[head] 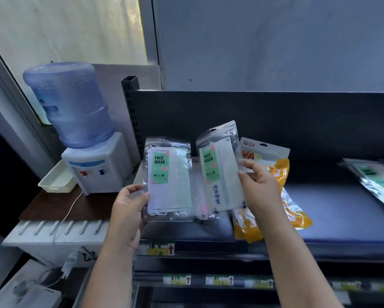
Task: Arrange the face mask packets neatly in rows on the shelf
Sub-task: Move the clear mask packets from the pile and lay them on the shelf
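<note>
My left hand (129, 210) grips the lower left edge of a clear face mask packet (169, 178) with a green label, held over the left end of the dark shelf (333, 210). My right hand (261, 185) holds the right side of a second green-label packet (220, 170), tilted slightly right. Between them lies another clear packet (203, 207), partly hidden. An orange and white packet (277, 174) lies on the shelf behind my right hand. Another green-label packet (377, 181) lies at the shelf's far right, blurred.
A water dispenser (93, 165) with a blue bottle stands left of the shelf on a brown table, beside a white tray (55, 181). A perforated upright post (133, 112) marks the shelf's left end. Lower shelf rails carry price labels (160, 248).
</note>
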Available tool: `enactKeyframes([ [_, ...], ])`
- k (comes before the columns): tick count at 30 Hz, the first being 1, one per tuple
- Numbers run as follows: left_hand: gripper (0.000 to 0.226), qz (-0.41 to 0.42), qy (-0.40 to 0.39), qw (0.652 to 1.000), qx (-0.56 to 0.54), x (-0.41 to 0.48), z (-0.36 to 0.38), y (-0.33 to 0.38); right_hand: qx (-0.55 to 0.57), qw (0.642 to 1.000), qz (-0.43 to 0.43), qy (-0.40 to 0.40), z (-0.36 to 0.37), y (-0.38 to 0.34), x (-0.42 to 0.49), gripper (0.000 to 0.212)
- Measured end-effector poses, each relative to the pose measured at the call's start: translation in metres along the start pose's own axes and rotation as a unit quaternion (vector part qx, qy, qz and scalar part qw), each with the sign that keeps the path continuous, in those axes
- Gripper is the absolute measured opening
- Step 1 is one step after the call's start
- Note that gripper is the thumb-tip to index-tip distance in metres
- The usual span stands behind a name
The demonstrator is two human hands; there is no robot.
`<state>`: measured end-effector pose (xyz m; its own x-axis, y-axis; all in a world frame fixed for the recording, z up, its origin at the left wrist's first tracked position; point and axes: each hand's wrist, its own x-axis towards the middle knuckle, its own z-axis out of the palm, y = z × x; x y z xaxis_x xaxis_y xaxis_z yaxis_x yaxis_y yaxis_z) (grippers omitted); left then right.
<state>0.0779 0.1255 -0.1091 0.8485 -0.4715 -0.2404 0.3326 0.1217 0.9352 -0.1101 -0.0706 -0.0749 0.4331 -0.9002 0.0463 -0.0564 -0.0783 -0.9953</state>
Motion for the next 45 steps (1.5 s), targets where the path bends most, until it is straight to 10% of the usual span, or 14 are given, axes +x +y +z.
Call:
enactKeyframes([
  [25, 0.029, 0.038, -0.09, 0.995, 0.029, -0.127, 0.364, -0.088, 0.074, 0.99, 0.019, 0.121, -0.362, 0.04, 0.075, 0.028],
  [45, 0.02, -0.043, -0.089, 0.994, 0.04, -0.117, 0.405, -0.127, 0.016, 0.973, 0.035, 0.229, -0.41, 0.073, 0.104, 0.022],
])
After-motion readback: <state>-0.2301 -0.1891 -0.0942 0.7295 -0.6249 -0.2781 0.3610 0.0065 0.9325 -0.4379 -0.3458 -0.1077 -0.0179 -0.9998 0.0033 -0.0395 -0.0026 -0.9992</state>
